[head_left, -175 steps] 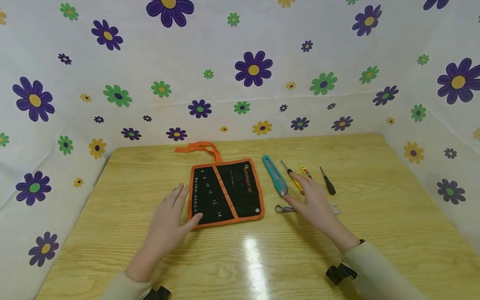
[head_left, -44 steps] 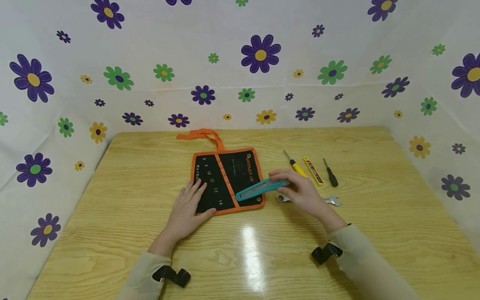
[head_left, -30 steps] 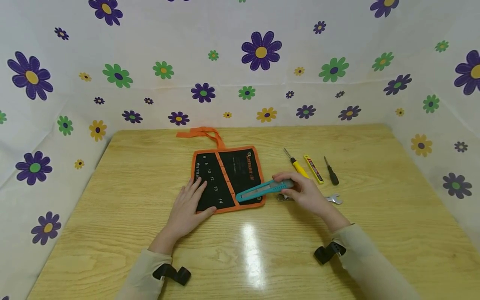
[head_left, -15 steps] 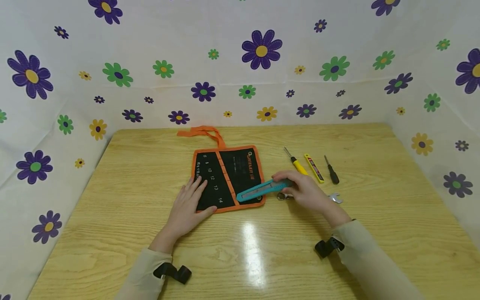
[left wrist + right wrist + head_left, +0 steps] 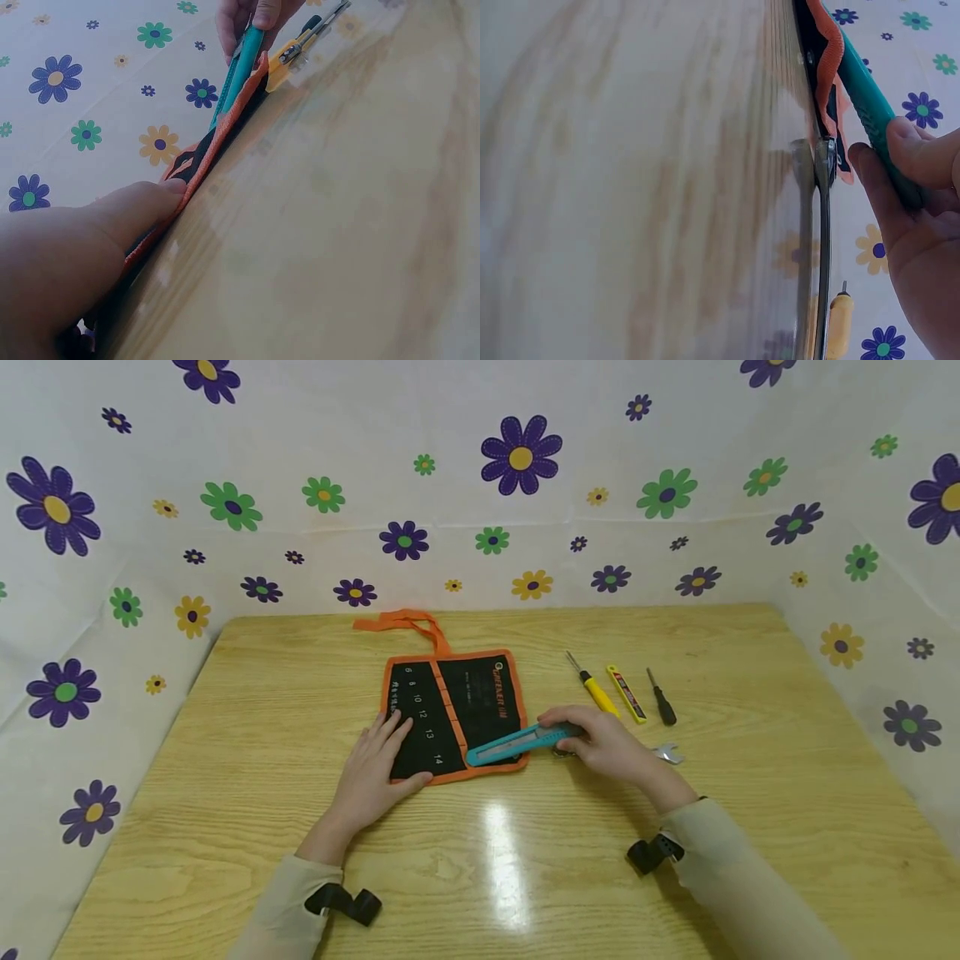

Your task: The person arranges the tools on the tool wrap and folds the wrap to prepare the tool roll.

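Note:
A black tool pouch (image 5: 480, 689) with orange edging lies flat, its ribbon ties stretching toward the back. My left hand (image 5: 369, 777) rests on the pouch's left side with fingers spread; in the left wrist view its thumb (image 5: 154, 199) lies by the near edge. Between thumb and fingers my right hand (image 5: 611, 747) grips a teal utility knife (image 5: 506, 747) by its rear end. The knife slants over the pouch's lower right, its front tip at the orange pocket strip near the number 14. Beneath the right hand lies a wrench (image 5: 669, 754), mostly hidden in the head view.
Right of the pouch are a yellow-handled screwdriver (image 5: 597, 692), a narrow yellow packet (image 5: 626, 695) and a black-handled screwdriver (image 5: 662, 702). They lie on a wooden table (image 5: 300, 685). A flower-print cloth (image 5: 442, 418) hangs behind and along both sides.
The right hand has lifted the utility knife from the table and brought it left over the pouch. The left hand has moved further onto the pouch. Lately the knife tip has shifted slightly left.

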{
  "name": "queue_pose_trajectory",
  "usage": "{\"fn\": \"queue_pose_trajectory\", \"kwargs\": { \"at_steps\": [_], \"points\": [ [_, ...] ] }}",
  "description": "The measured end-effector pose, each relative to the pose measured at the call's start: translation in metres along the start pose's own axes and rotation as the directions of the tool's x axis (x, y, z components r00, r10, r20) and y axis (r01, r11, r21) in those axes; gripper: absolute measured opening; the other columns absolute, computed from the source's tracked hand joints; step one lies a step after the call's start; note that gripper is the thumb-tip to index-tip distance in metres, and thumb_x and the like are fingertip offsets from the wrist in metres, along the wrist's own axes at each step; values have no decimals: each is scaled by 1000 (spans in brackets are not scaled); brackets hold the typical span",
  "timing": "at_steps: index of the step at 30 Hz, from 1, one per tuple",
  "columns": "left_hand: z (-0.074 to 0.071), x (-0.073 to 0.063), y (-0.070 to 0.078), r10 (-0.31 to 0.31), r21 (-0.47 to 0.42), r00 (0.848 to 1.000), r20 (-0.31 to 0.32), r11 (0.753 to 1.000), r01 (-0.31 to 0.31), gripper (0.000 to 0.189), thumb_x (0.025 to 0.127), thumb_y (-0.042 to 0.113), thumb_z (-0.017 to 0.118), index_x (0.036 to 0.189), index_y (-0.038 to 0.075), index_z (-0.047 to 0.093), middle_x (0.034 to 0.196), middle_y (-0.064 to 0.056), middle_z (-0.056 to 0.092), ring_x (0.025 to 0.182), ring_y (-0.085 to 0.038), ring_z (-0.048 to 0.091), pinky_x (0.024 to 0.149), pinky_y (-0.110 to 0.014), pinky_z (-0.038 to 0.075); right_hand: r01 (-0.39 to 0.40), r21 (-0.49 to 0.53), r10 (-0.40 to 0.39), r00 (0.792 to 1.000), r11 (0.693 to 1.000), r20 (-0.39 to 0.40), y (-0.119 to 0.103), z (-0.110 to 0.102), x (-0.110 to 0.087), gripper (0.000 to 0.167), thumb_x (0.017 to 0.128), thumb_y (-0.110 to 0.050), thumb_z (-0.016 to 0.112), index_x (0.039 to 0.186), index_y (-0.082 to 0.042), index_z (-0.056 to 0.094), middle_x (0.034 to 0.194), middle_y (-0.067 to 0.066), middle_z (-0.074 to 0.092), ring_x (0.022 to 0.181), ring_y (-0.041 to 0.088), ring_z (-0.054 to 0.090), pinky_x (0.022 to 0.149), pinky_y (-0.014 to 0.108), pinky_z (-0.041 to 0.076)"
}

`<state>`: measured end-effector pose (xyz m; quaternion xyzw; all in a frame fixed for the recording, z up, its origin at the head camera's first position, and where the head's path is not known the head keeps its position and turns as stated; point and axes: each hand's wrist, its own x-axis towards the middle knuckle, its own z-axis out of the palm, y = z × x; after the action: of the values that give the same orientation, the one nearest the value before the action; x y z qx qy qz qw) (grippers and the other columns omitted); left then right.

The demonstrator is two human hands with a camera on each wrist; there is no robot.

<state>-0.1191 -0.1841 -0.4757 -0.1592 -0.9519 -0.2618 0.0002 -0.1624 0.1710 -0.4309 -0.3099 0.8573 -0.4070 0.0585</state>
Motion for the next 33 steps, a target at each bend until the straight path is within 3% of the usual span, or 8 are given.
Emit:
{"fn": "queue_pose_trajectory", "kwargs": {
  "at_steps": [14, 23, 33],
  "points": [
    [4, -1, -3, 24, 7, 999, -36, 1000, -24, 89, 84, 56, 65, 151, 10, 29, 157, -12, 19, 145, -30, 8, 115, -47, 7, 20, 19, -19, 999, 1000, -27, -6, 3, 3, 34, 86, 8, 64, 119, -2, 64, 124, 12, 60, 114, 28, 55, 90, 37, 50],
    [4, 1, -1, 21, -12, 999, -27, 1000, -21, 87, 83, 55, 66, 150, 12, 32, 157, -12, 20, 145, -31, 7, 114, -49, 7, 89, -131, -95, 995, 987, -37, -4, -1, -2, 30, 89, 5, 62, 117, -3, 65, 126, 11, 59, 117, 29, 53, 92, 42, 48],
    [4, -2, 6, 21, -25, 999, -25, 999, -21, 81, 84, 52, 68, 148, 14, 38, 155, -12, 24, 144, -33, 9, 114, -51, 8, 151, -188, -157, 987, 971, -18, -3, 2, 0, 33, 87, 10, 62, 117, -2, 65, 126, 12, 58, 118, 30, 53, 92, 41, 48]
  ]
}}
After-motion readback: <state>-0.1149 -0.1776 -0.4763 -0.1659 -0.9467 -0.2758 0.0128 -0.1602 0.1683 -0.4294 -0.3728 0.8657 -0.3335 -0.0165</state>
